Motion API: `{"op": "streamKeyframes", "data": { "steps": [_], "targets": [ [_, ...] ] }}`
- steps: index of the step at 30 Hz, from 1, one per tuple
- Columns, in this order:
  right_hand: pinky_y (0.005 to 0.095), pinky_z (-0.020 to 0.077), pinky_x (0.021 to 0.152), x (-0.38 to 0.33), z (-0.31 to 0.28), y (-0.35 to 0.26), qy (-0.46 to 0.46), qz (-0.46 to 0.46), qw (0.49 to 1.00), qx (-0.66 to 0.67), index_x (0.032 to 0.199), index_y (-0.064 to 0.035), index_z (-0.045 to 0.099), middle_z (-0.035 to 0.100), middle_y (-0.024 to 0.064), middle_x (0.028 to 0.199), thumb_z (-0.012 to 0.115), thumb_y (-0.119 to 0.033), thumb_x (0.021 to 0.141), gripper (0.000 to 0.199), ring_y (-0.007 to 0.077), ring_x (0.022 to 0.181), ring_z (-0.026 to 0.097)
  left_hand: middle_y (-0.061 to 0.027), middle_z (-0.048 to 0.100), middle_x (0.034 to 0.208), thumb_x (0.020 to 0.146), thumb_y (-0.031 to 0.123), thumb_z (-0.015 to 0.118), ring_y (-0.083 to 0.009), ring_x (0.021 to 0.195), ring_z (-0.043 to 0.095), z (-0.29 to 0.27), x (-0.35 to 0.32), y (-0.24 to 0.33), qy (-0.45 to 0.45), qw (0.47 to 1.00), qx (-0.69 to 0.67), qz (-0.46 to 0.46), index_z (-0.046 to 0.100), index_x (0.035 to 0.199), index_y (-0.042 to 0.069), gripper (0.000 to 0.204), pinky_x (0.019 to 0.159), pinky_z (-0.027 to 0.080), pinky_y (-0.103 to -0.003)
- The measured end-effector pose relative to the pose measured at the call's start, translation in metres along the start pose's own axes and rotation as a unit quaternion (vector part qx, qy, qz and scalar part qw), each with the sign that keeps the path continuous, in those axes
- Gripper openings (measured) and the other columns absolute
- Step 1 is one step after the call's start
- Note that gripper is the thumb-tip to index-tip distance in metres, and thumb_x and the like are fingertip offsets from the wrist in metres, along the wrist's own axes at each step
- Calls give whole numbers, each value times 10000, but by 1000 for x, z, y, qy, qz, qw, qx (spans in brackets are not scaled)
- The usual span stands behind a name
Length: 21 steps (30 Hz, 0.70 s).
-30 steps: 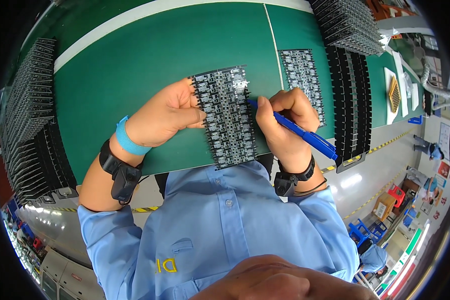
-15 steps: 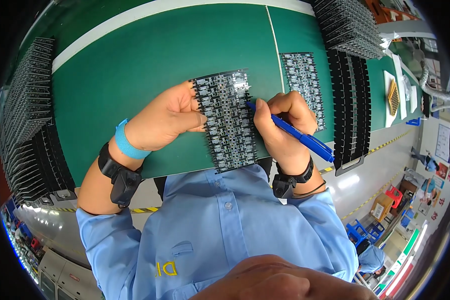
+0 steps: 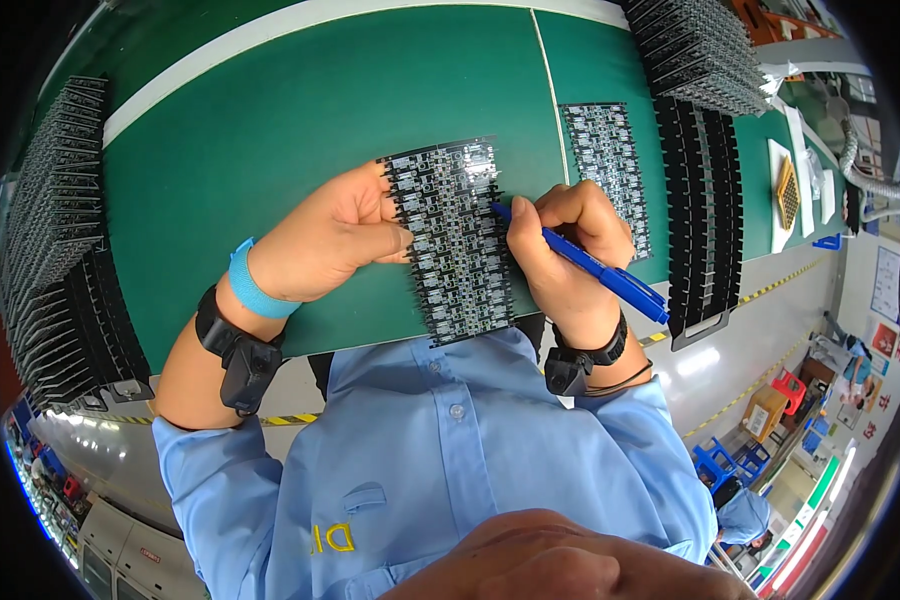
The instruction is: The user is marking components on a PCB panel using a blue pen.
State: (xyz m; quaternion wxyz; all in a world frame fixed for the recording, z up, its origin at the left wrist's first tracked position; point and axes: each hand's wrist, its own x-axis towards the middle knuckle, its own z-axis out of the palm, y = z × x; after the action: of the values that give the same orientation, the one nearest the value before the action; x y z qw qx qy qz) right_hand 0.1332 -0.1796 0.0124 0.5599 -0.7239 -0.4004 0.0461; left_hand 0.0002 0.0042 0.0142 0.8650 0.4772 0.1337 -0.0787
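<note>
Left hand (image 3: pixel 335 235) pinches circuit panel (image 3: pixel 455 240) at desk (image 3: pixel 270 130) front edge; right hand (image 3: pixel 565 250) grips blue pen (image 3: pixel 585 268) (tip on panel). Risk: panel flexes, pen skids.

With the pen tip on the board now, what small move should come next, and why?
Probably slide the pen tip down to the next row of the board. The right hand holds the blue pen with its tip at the board's right edge, near the upper part, while the left hand grips the left edge. Many rows lie below the tip.
</note>
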Motion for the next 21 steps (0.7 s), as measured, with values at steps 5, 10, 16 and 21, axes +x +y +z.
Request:
{"op": "streamKeyframes", "data": {
  "steps": [5, 10, 16, 21],
  "targets": [
    [232, 373, 446, 0, 0, 1, -2, -1, 1000, -2, 682, -63, 470, 512, 14, 567, 765, 10, 786, 322, 57, 479, 462, -17, 622, 1160, 871, -87, 461, -38, 891, 585, -3, 1, -2, -7, 1000, 19, 1, 360, 1446, 21, 594, 731, 472, -205],
    [225, 361, 453, -2, -3, 2, 15, -12, 999, 32, 700, -61, 471, 524, 10, 574, 753, 22, 796, 310, 53, 487, 453, -18, 625, 1151, 866, -87, 466, -35, 880, 589, -6, 1, -4, -11, 1000, 23, 6, 360, 1445, 18, 598, 724, 471, -200],
    [241, 363, 529, -12, -15, -4, 5, 13, 998, 53, 768, -43, 445, 551, 44, 646, 681, 63, 855, 273, 88, 556, 464, -17, 621, 1144, 860, -86, 469, -27, 823, 567, -3, -1, -3, 6, 1000, 15, -6, 356, 1450, 16, 609, 677, 451, -193],
    [241, 369, 536, -27, -21, -8, 9, 16, 996, 87, 776, -42, 444, 546, 43, 654, 671, 70, 861, 266, 91, 563, 464, -15, 626, 1129, 859, -81, 470, -20, 795, 551, 5, -4, -2, 5, 999, 42, -15, 367, 1445, 13, 602, 645, 434, -195]
  ]
}}
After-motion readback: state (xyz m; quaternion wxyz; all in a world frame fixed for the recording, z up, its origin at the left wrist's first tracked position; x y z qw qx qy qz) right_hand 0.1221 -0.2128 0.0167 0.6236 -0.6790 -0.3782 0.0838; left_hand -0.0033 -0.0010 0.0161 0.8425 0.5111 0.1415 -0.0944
